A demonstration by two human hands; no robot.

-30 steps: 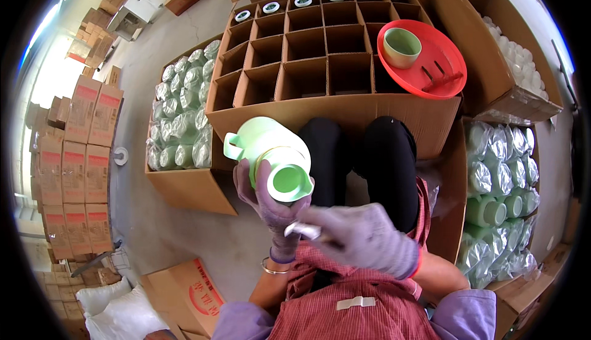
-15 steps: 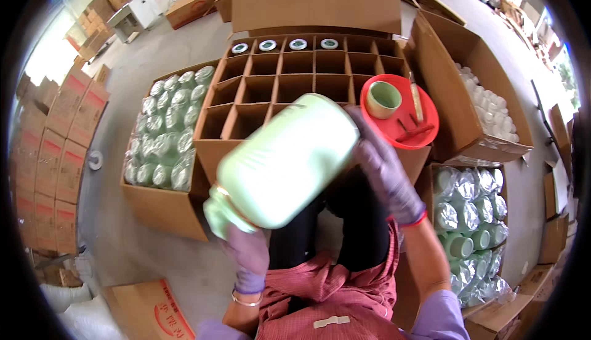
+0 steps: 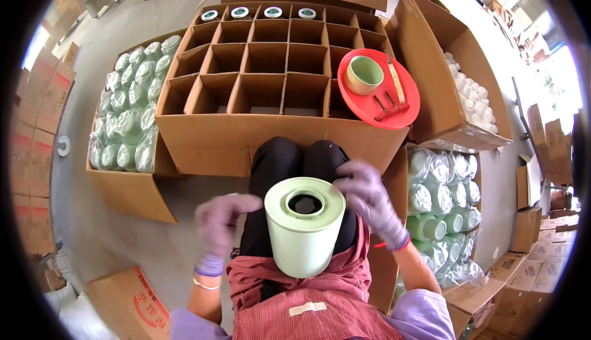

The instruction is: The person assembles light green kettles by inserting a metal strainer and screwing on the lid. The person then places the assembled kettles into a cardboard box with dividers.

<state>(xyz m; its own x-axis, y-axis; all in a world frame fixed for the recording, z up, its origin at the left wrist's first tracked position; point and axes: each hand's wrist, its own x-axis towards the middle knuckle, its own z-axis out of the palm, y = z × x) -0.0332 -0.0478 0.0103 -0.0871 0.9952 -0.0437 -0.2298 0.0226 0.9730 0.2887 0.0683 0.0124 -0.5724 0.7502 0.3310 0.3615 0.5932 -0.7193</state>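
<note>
A pale green flask [image 3: 301,235] stands upright between my thighs, a flat round end facing up. In the middle of that end is a dark round hole. My right hand [image 3: 372,201], in a grey-purple glove, is open at the flask's right rim, its fingertips by the edge; contact is unclear. To the left, my gloved left hand [image 3: 225,223] is apart from the flask, somewhat smeared by motion, fingers loosely extended and holding nothing. On a red round tray [image 3: 401,117] ahead to the right are a light green cup [image 3: 364,75] and a wooden-handled tool [image 3: 397,84].
A divided carton [image 3: 277,137] stands in front, several white-rimmed round tops in its back row. Cartons of plastic-wrapped green flasks stand left [image 3: 129,121] and right [image 3: 440,198]. At the far right, an open box [image 3: 425,51] holds small white pieces [image 3: 474,97].
The flask has gone from tilted in both hands above my lap to upright between my thighs. My left hand has let go of it. The view has tipped downward.
</note>
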